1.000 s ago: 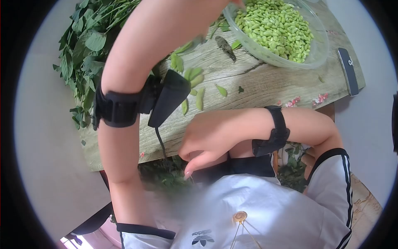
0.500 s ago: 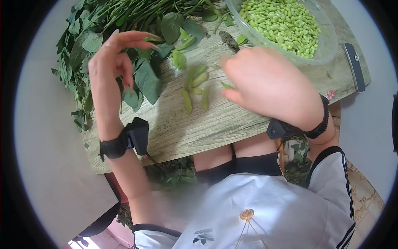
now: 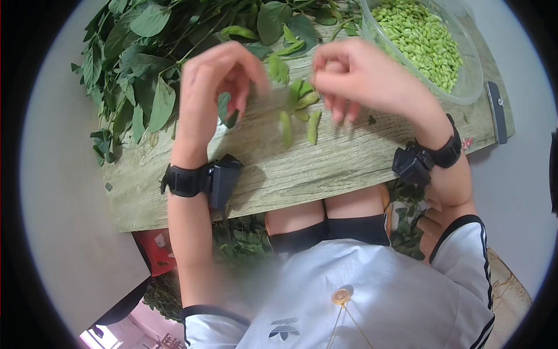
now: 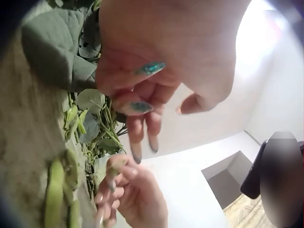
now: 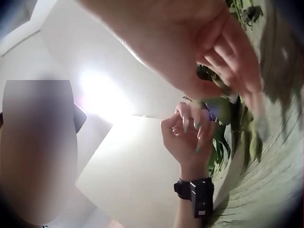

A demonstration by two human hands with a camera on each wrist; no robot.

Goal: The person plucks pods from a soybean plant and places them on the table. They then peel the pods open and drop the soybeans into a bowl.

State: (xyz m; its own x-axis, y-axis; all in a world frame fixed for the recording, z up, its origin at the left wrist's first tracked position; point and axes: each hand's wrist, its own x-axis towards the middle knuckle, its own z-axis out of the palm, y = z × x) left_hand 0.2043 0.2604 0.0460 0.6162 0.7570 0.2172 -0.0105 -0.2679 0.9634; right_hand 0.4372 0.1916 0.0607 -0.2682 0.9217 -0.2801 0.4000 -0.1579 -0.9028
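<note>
Over the wooden table [image 3: 325,168], the left hand [image 3: 203,87] hovers with loosely bent, spread fingers and holds nothing. To its right, the right hand [image 3: 369,75] pinches a small green soybean pod [image 4: 116,167] between thumb and fingertips, seen in the left wrist view; in the head view its fingers hide it. Between the hands, several plump soybean pods [image 3: 286,128] lie in a loose group on the wood. More pods [image 3: 279,68] lie further back by the leaves.
Leafy soybean stalks [image 3: 139,64] heap up at the back left. A clear plastic bowl [image 3: 472,90] of shelled green beans [image 3: 418,43] stands at the back right. Near the right edge lies a slim dark flat object [image 3: 497,113]. Leaves [image 3: 244,241] lie below the front edge.
The left hand has come back from beside the bowl, then shifted right. From near the front edge, the right hand moved over the table and picked up the lone pod there.
</note>
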